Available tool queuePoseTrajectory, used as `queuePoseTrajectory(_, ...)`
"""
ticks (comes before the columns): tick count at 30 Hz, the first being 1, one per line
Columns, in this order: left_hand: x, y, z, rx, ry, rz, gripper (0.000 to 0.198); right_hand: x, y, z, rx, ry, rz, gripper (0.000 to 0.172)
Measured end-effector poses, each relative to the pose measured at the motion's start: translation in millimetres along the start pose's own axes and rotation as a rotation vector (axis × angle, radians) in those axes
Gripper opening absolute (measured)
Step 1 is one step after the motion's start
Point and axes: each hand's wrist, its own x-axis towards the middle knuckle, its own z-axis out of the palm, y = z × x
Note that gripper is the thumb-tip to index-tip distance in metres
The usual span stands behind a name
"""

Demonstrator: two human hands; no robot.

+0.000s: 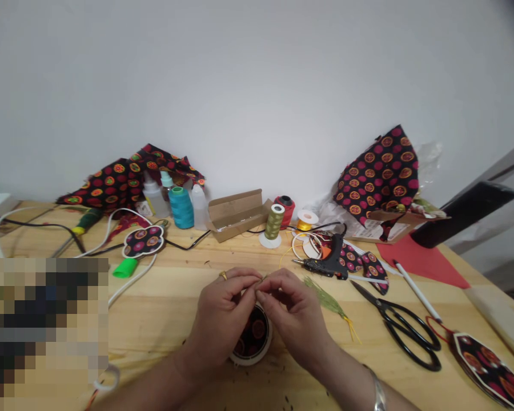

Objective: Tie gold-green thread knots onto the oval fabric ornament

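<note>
"Where's the disc [255, 335]?"
"At the table's [154, 328] near middle, just below the two hands, patterned side up, partly hidden by the left hand [223, 314]."
"And the fingers?"
"Thumb and forefinger pinched together on the left; the same on the right hand [298, 314]. The fingertips of both meet over the disc's far edge. What's between them is too small to tell."
"What's around?"
"A green tassel [324, 297] just beside the right hand, then scissors [385, 310]. Farther back: glue gun [325, 264], green spool [274, 222], open box [235, 224]."
</note>
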Motion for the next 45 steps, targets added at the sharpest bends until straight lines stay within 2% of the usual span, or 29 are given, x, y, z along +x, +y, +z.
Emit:
queuePoseTrajectory(4, -0.7, 1.5, 0.0, -0.005, -0.003, 0.008, 0.018, -0.2, -3.2, -0.6, -0.038, 0.026, -0.063, 0.01)
queuePoseTrajectory(11, 0.0, 4.7, -0.6, -0.04, -0.034, -0.024, 0.016, -4.3, -7.7, -1.6, 0.015, -0.056, -0.157, 0.013)
queuePoseTrajectory(21, 1.1, 5.5, -0.6, -0.057, -0.003, -0.079, 0.016, -6.7, -7.4, -2.4, -0.072, -0.085, -0.221, 0.019)
queuePoseTrajectory(26, 2.4, 5.4, -0.8, -0.059, 0.053, -0.111, 0.014, -7.3, -6.7, -0.6, -0.157, -0.059, -0.289, 0.017)
queuePoseTrajectory(32, 2.3, 3.7, -1.0, -0.059, 0.047, -0.123, 0.014, -8.9, -3.4, -0.8, -0.201, -0.087, -0.375, 0.017)
queuePoseTrajectory(39, 1.4, 3.7, 0.5, -0.064, 0.038, -0.121, 0.014, -8.0, -2.0, -0.6, -0.183, -0.084, -0.378, 0.018)
queuePoseTrajectory(45, 2.7, 7.1, -0.9, -0.127, 0.017, -0.183, 0.012, -8.1, -4.2, -2.5, -0.163, -0.06, -0.417, 0.016)
